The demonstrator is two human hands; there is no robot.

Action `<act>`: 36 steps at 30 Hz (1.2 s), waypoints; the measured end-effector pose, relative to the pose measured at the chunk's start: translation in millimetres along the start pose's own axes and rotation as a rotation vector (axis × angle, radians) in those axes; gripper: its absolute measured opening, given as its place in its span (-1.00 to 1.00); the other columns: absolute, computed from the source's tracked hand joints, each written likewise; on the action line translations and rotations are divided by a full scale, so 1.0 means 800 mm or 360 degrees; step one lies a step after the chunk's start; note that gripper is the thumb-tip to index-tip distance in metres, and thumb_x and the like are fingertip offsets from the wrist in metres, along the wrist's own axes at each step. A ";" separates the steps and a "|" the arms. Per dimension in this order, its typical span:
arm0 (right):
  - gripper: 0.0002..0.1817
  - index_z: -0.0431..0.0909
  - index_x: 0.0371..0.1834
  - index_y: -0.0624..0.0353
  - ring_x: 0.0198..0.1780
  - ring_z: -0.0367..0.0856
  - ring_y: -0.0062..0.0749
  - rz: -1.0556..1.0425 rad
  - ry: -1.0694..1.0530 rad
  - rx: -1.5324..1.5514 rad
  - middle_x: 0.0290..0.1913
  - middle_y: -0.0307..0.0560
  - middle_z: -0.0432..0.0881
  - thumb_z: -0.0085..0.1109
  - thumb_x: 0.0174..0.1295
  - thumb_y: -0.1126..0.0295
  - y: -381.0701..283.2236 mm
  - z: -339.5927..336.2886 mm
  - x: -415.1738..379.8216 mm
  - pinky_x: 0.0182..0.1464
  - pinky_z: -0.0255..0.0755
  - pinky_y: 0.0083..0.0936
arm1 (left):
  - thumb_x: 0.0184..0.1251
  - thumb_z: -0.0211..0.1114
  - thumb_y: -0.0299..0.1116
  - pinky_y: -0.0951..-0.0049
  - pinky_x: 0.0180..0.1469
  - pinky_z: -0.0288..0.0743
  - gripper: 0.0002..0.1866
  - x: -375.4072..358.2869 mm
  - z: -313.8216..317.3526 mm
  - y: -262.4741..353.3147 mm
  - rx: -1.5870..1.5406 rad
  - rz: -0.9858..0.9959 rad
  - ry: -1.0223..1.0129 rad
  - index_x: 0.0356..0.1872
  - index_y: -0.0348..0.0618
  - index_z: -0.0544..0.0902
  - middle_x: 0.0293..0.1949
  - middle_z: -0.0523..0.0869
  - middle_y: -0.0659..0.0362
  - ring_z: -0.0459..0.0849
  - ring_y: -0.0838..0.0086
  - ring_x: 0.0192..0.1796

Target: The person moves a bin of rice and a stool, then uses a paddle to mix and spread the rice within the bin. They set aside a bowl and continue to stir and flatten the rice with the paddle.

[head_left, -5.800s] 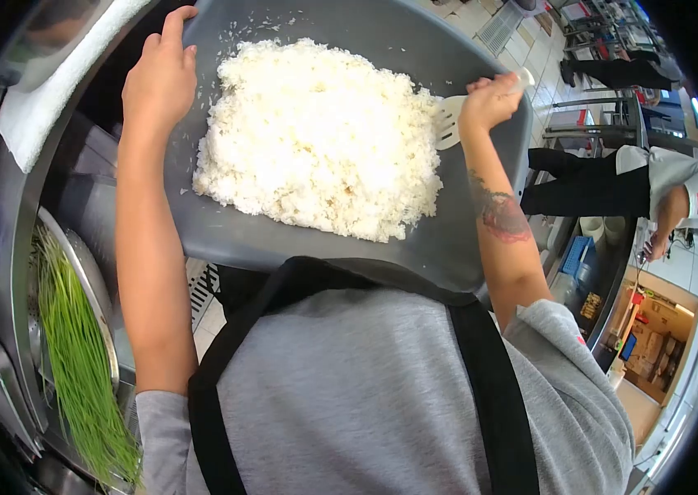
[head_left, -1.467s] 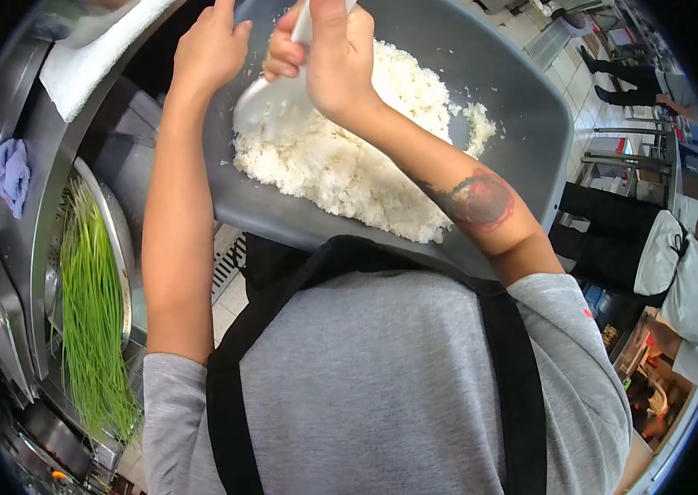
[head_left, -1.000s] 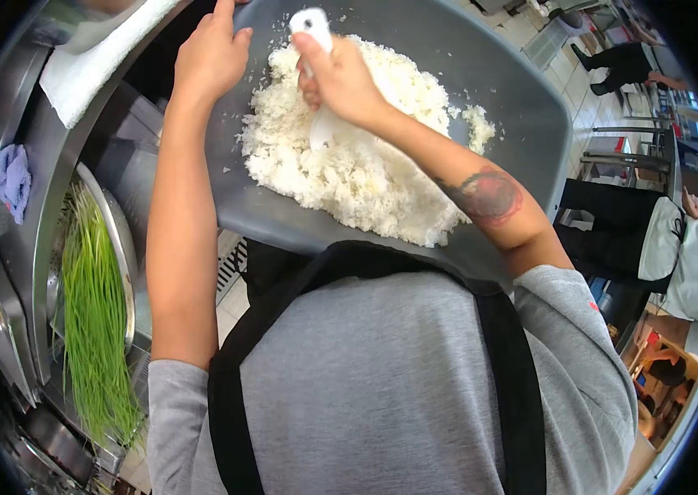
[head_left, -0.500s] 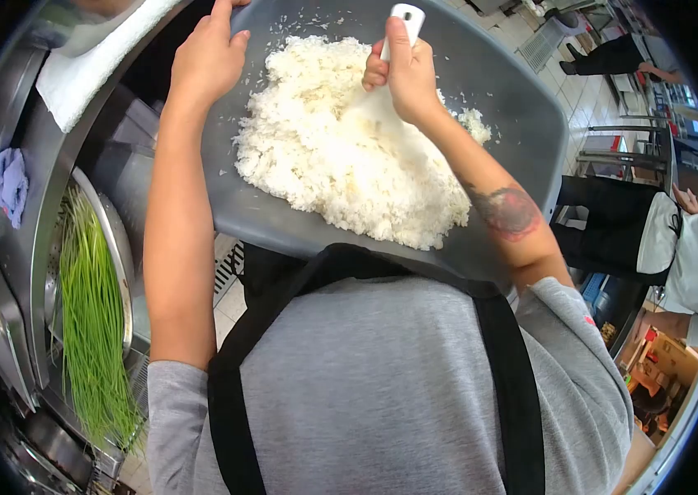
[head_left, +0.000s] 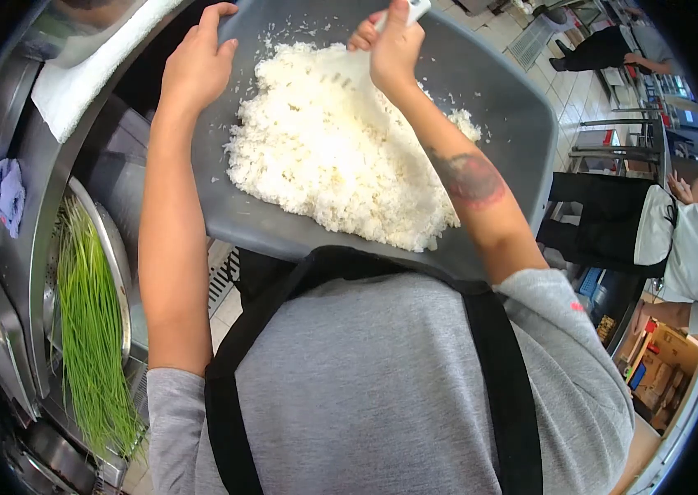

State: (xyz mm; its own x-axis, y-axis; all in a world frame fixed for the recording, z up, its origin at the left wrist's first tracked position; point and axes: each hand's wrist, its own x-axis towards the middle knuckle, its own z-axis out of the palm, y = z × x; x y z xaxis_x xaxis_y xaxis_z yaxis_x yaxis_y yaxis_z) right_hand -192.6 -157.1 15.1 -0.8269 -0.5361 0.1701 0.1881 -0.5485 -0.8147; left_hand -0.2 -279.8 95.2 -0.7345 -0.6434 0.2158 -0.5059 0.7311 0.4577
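Note:
A large grey plastic tub (head_left: 510, 140) in front of me holds a broad mound of cooked white rice (head_left: 316, 148). At the tub's left edge, my left hand (head_left: 196, 73) is closed on the rim, its fingertips partly out of sight. My right hand (head_left: 394, 58) is wrapped round the white handle of a rice paddle (head_left: 351, 73). The paddle's pale blade lies on the far part of the rice, blurred by motion. Loose grains cling to the tub's inner walls.
To my left, a metal colander (head_left: 118, 272) holds long green chives (head_left: 89, 330) beside a steel counter. A white towel (head_left: 68, 95) and a purple cloth (head_left: 8, 196) lie there. At the right, a person in a black apron (head_left: 609, 219) stands, with another person farther back.
My right hand has pushed the paddle away from me and slightly left across the rice. My left hand stays at the tub's rim.

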 end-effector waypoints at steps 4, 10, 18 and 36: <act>-0.49 0.27 -0.46 0.25 -0.71 0.24 -0.55 0.0127 -0.0055 -0.0337 -0.71 -0.21 0.25 -0.08 0.33 -0.05 -0.068 0.000 -0.040 -0.60 0.28 -0.52 | 0.29 0.09 -0.31 0.26 0.04 0.40 -0.59 -0.004 -0.005 0.005 -0.0042 -0.0015 -0.0009 0.17 0.20 0.33 0.02 0.59 0.06 0.60 0.18 0.00; -0.46 0.27 -0.44 0.26 -0.67 0.24 -0.50 0.0017 -0.0286 -0.0723 -0.70 -0.19 0.24 -0.14 0.34 -0.08 -0.123 0.008 -0.042 -0.56 0.28 -0.48 | 0.29 0.10 -0.32 0.28 0.03 0.40 -0.59 -0.004 -0.002 0.001 -0.0079 0.0022 -0.0007 0.17 0.19 0.33 0.03 0.60 0.08 0.61 0.20 -0.01; -0.41 0.28 -0.44 0.28 -0.66 0.26 -0.45 -0.0458 -0.0340 -0.0353 -0.70 -0.14 0.27 -0.16 0.31 -0.15 -0.032 -0.019 -0.005 -0.53 0.30 -0.42 | 0.29 0.09 -0.33 0.29 0.04 0.40 -0.59 -0.007 -0.001 0.009 -0.0045 -0.0003 0.0015 0.17 0.19 0.34 0.02 0.60 0.09 0.60 0.20 -0.01; -0.42 0.28 -0.37 0.08 -0.68 0.13 -0.58 0.0083 -0.0699 -0.0022 -0.71 -0.31 0.13 -0.37 0.30 -0.27 -0.170 0.023 -0.081 -0.52 0.25 -0.43 | 0.30 0.07 -0.34 0.27 0.04 0.40 -0.58 -0.006 -0.001 0.005 -0.0014 -0.0004 -0.0008 0.19 0.20 0.33 0.08 0.56 0.08 0.60 0.19 0.00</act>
State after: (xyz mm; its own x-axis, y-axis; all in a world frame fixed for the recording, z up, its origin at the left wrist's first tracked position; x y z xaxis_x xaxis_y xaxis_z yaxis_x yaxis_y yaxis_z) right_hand -154.9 -59.2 125.1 -0.5123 -0.7863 0.3454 0.2141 -0.5065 -0.8353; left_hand 2.0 -274.0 96.6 -0.7354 -0.6442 0.2103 -0.5040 0.7274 0.4658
